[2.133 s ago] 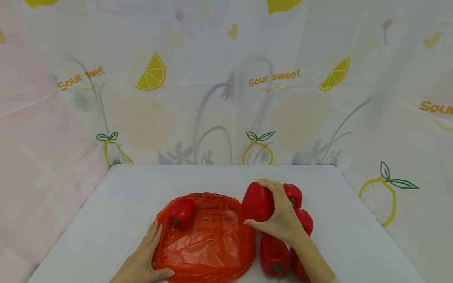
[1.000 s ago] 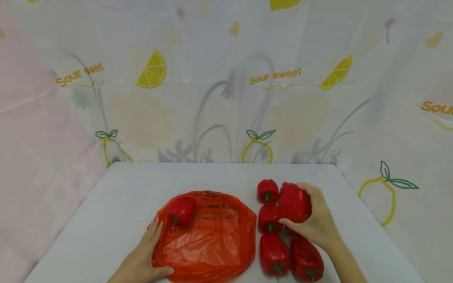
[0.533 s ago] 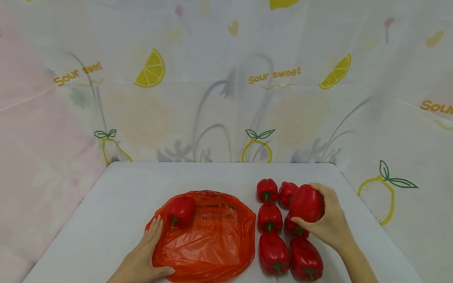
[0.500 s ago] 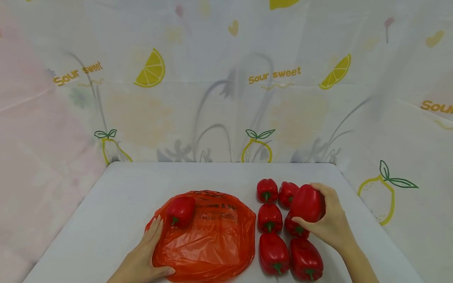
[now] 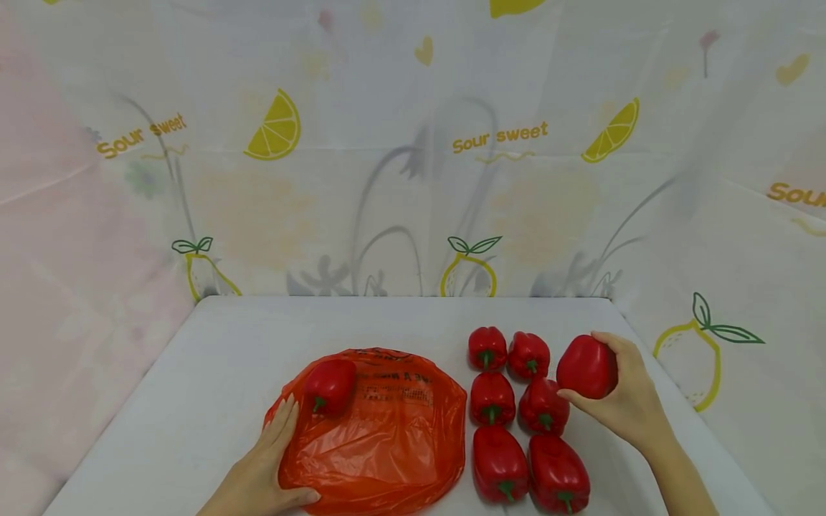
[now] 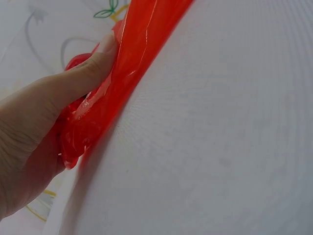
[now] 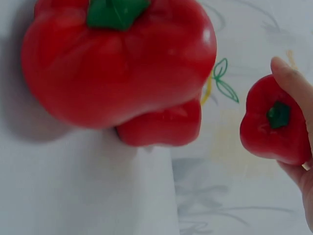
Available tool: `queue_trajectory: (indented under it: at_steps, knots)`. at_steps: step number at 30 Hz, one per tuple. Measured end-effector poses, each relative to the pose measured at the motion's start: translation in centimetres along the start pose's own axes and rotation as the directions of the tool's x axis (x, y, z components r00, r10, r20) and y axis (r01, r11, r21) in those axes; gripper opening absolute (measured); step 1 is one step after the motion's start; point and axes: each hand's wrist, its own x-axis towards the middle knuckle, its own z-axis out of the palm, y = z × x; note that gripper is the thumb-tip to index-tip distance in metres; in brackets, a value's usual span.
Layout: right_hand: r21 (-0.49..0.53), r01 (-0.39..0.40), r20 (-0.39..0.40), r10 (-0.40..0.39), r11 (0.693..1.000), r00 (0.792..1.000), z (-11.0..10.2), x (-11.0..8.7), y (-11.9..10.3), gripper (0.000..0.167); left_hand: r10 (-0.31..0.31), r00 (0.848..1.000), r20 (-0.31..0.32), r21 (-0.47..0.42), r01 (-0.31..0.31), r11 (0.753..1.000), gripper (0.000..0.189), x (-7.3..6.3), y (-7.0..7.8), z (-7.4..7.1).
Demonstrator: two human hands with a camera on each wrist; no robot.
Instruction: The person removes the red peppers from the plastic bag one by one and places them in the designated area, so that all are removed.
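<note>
My right hand (image 5: 622, 390) grips a red bell pepper (image 5: 586, 366) between thumb and fingers, at the right of the group. In the right wrist view, the green stem of the held pepper (image 7: 271, 122) faces the camera. My left hand (image 5: 264, 455) rests along the left edge of an orange plastic bag (image 5: 381, 448), fingers straight and thumb at the near edge. In the left wrist view, the thumb lies against the crumpled orange bag (image 6: 105, 105). Another red bell pepper (image 5: 331, 387) sits at the bag's upper left, its stem toward me.
Several red bell peppers stand in two columns right of the bag, including a far-left pepper (image 5: 487, 348) and a near-right pepper (image 5: 558, 473). They are on a white table (image 5: 258, 326). A lemon-print cloth (image 5: 387, 201) hangs behind the table.
My right hand has carried its pepper rightward, from beside the bag, over the other peppers, to their right side. My left hand stays at the bag's edge.
</note>
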Motion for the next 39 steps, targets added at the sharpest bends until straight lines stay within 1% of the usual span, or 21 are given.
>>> queue_trajectory:
  at_steps: [3,6,10,13,16,18,24,27,29,30,32,36,37,39]
  knots:
    - [0.007,-0.021,0.026,0.021,1.0,0.999,-0.2,0.0,0.8,0.099,-0.007,1.0,0.005,-0.009,0.007,1.0,0.131,0.0,0.0,0.0]
    - [0.0,-0.062,0.076,0.062,0.998,0.995,-0.3,-0.1,1.7,0.098,-0.016,1.0,0.012,-0.016,0.016,1.0,0.131,0.0,0.0,0.0]
    - [-0.014,-0.115,0.175,0.116,0.993,0.978,-0.5,-0.5,3.0,0.096,-0.019,1.0,0.019,-0.017,0.019,1.0,0.131,0.0,0.0,-0.1]
    - [-0.02,-0.135,0.277,0.135,0.991,0.951,-0.5,-0.7,4.0,0.094,-0.022,1.0,0.022,-0.017,0.022,1.0,0.131,0.1,-0.2,0.0]
    - [-0.025,-0.138,0.382,0.137,0.99,0.914,-0.4,-0.7,5.0,0.094,-0.019,1.0,0.022,-0.019,0.02,1.0,0.132,0.0,-0.3,0.0]
    - [-0.024,-0.131,0.431,0.128,0.991,0.893,-0.2,-0.7,5.6,0.095,-0.015,1.0,0.019,-0.017,0.016,1.0,0.132,0.0,-0.4,0.1]
    - [-0.04,-0.107,0.517,0.112,0.993,0.849,0.7,-0.7,6.3,0.092,0.011,1.0,0.008,-0.023,-0.011,1.0,0.129,-0.1,-0.2,0.1]
    - [-0.042,-0.125,0.563,0.127,0.991,0.817,1.0,-0.6,6.3,0.091,0.029,1.0,0.002,-0.027,-0.028,0.999,0.128,-0.2,-0.3,0.2]
    - [-0.043,-0.144,0.583,0.142,0.989,0.8,1.1,-0.7,6.2,0.09,0.026,1.0,-0.004,-0.025,-0.026,0.999,0.128,-0.2,-0.3,0.3]
    - [-0.045,-0.149,0.587,0.147,0.988,0.796,1.1,-0.7,6.1,0.09,0.031,0.999,-0.007,-0.02,-0.031,0.999,0.128,-0.2,-0.3,0.3]
    - [-0.046,-0.146,0.583,0.145,0.988,0.799,1.1,-0.8,6.1,0.091,0.016,1.0,-0.001,-0.017,-0.016,1.0,0.129,-0.1,-0.4,0.3]
    - [-0.053,-0.1,0.553,0.112,0.994,0.825,1.1,-1.0,6.1,0.093,0.008,1.0,0.009,-0.017,-0.008,1.0,0.129,0.0,-0.2,0.1]
    - [-0.048,-0.089,0.549,0.101,0.995,0.83,1.1,-1.0,6.2,0.093,0.002,1.0,0.014,-0.02,-0.001,1.0,0.129,0.1,-0.2,0.0]
    - [-0.039,-0.076,0.543,0.085,0.996,0.835,1.1,-1.1,6.2,0.093,0.013,1.0,0.01,-0.02,-0.013,1.0,0.129,0.1,-0.1,-0.1]
